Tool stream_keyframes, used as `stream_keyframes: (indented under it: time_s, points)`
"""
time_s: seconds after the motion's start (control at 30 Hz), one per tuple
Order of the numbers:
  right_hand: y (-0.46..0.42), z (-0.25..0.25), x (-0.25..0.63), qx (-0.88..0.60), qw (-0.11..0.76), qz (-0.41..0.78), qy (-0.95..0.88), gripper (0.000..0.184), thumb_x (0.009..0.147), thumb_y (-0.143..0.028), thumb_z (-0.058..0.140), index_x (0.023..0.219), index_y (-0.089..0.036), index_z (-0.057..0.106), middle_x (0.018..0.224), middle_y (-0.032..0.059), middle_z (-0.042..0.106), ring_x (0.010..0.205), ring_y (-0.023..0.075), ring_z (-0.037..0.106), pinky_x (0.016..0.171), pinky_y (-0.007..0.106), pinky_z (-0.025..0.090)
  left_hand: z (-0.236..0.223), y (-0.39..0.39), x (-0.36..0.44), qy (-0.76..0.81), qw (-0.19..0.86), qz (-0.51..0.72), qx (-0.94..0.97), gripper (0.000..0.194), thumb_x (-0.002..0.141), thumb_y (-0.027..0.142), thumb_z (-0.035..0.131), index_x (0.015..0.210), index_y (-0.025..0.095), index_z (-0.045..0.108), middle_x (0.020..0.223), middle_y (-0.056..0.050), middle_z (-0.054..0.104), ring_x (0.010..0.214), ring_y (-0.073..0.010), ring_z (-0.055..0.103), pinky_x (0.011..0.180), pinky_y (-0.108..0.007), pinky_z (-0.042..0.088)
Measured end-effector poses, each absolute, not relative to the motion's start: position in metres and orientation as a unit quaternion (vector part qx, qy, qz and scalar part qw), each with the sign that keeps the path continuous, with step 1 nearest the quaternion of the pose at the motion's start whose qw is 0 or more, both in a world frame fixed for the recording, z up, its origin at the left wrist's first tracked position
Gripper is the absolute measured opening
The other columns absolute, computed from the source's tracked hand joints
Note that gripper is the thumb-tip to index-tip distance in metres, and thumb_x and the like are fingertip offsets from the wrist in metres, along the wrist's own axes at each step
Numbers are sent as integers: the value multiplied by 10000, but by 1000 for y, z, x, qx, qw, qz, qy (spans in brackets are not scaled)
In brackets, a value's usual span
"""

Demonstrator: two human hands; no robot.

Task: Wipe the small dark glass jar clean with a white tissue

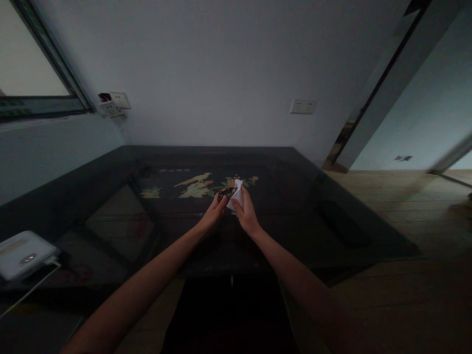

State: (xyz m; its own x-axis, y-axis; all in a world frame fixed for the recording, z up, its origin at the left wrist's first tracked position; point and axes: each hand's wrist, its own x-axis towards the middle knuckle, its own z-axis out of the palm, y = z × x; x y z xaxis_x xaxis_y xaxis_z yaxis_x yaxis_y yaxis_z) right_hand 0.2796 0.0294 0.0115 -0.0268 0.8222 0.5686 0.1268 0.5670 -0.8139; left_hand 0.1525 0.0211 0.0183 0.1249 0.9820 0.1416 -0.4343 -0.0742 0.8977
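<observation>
Both my hands meet above the middle of a dark glass-topped table (110, 206). My left hand (214, 212) pinches a small dark object (225, 193) that I cannot make out in the dim light. My right hand (246, 214) grips a crumpled white cloth or tissue (236, 195), pressed against that dark object. Beneath the glass lies a painted panel with a bird and flowers (195, 186).
A white box-like device (22, 253) with a white cable sits at the table's left front edge. Wall sockets (303, 106) are on the back wall, more sockets (112, 103) by the window at left. Wooden floor and a doorway (387, 88) lie to the right.
</observation>
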Motion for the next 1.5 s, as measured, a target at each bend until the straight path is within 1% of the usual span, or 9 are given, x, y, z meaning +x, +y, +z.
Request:
stream_keyframes:
  time_s: [0.1, 0.27, 0.43, 0.63, 0.83, 1.0, 1.27, 1.37, 1.5]
  points:
    - [29, 13, 279, -377, 606, 293, -636, 652, 829, -601, 490, 1346, -210, 418, 1359, 131, 489, 1283, 270, 435, 1097, 462, 293, 15, 26, 152, 310, 578, 578, 485, 567, 690, 426, 737, 1183, 245, 523, 1240, -59, 587, 1204, -210, 502, 1032, -339, 368]
    - [25, 20, 280, -370, 608, 319, -626, 572, 836, -577, 500, 1278, -215, 500, 1255, 110, 580, 1233, 270, 489, 1061, 453, 341, 18, 27, 151, 298, 552, 575, 526, 665, 600, 314, 811, 1174, 216, 490, 1193, -87, 596, 1154, -237, 536, 1038, -396, 372]
    - [22, 28, 279, -334, 618, 366, -610, 525, 881, -565, 422, 1262, -219, 522, 1252, 91, 591, 1179, 242, 541, 1031, 402, 386, 23, 23, 150, 297, 524, 575, 554, 716, 602, 240, 810, 1224, 213, 455, 1239, -114, 559, 1170, -247, 520, 1032, -411, 378]
    - [24, 27, 281, -314, 615, 434, -579, 523, 862, -578, 455, 1251, -236, 533, 1226, 61, 616, 1128, 223, 571, 1000, 371, 419, 23, 24, 147, 293, 483, 578, 589, 706, 634, 271, 790, 1243, 219, 436, 1281, -119, 538, 1195, -252, 508, 1031, -420, 389]
    - [25, 23, 278, -268, 607, 515, -543, 530, 802, -520, 588, 1276, -296, 509, 1335, 18, 543, 1219, 217, 511, 1028, 382, 410, 25, 27, 144, 289, 450, 601, 594, 730, 645, 316, 784, 1264, 213, 413, 1287, -131, 544, 1201, -263, 518, 1030, -425, 402]
    - [26, 24, 274, -239, 602, 589, -483, 487, 792, -517, 604, 1214, -279, 549, 1243, 37, 615, 1157, 234, 567, 972, 400, 467, 29, 25, 142, 291, 413, 608, 613, 722, 673, 300, 765, 1288, 227, 394, 1327, -127, 519, 1245, -263, 486, 1047, -429, 391]
    - [24, 20, 276, -253, 620, 523, -528, 492, 819, -530, 571, 1254, -305, 518, 1325, 15, 550, 1237, 211, 502, 1079, 397, 354, 26, 26, 142, 295, 385, 601, 635, 782, 617, 307, 805, 1287, 216, 412, 1338, -137, 491, 1236, -277, 490, 1056, -450, 389]
    - [26, 16, 275, -259, 631, 539, -495, 496, 820, -568, 544, 1233, -292, 538, 1284, 19, 584, 1207, 206, 529, 1049, 391, 391, 25, 24, 142, 305, 387, 588, 641, 796, 600, 291, 816, 1290, 210, 428, 1354, -142, 469, 1252, -290, 471, 1069, -463, 370]
    - [32, 14, 271, -244, 632, 623, -391, 508, 775, -624, 559, 1108, -243, 605, 1115, 38, 682, 1051, 214, 631, 905, 371, 506, 26, 23, 141, 315, 371, 581, 652, 802, 606, 296, 810, 1310, 213, 436, 1361, -138, 467, 1265, -295, 455, 1085, -467, 344]
